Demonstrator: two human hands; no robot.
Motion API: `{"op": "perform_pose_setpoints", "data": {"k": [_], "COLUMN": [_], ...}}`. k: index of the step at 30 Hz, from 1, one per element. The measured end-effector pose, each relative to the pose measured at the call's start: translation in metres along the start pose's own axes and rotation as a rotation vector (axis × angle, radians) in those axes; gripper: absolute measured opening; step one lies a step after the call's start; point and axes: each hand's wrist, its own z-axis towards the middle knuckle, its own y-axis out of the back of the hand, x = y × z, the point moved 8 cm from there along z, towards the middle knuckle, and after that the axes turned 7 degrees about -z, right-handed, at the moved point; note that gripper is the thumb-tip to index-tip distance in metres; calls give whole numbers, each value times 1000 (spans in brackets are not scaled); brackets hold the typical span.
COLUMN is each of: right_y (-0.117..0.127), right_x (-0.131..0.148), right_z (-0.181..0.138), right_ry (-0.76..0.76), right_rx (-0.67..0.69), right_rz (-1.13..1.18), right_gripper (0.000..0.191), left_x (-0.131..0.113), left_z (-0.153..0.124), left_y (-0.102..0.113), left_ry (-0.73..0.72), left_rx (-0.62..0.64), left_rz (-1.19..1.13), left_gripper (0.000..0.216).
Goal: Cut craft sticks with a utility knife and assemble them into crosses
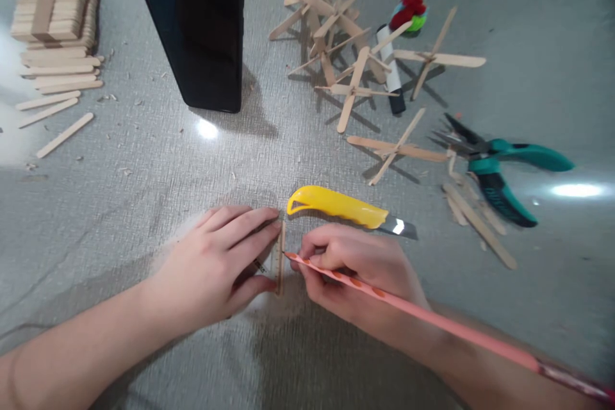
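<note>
My left hand [216,259] lies over a small see-through ruler [277,262], its fingertips and thumb holding the ruler against a craft stick [283,230] on the table. Much of the ruler is hidden under the palm. A pink pencil [394,298] with orange dimples is gripped in my right hand [350,262], and its tip meets the stick's right edge beside the ruler. Just beyond my right hand is a yellow utility knife [339,206] with its blade out, pointing right.
Stacked and loose craft sticks [55,13] lie at the far left. A black upright device [206,32] stands at the back. Crossed-stick pieces [336,32], a marker [391,70], red and green fuzzy bits [410,9], pliers [500,160] and stick scraps [480,224] occupy the right side.
</note>
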Motion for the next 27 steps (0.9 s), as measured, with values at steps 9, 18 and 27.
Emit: {"op": "perform_pose_setpoints", "data": {"k": [9,18,27], "right_y": [0,-1,-1], "right_x": [1,3,3], "right_z": [3,1,1], "right_ry": [2,26,34], "right_rx": [10,33,36], "right_rz": [5,15,12], "right_gripper": [24,25,25], "left_x": [1,1,0], "left_z": [-1,0,0], "left_y": [0,-1,-1], "left_ry": [7,1,2], "left_rx": [-2,-9,-7], "left_rz": [0,-8,-9], "left_gripper": [53,54,52]}}
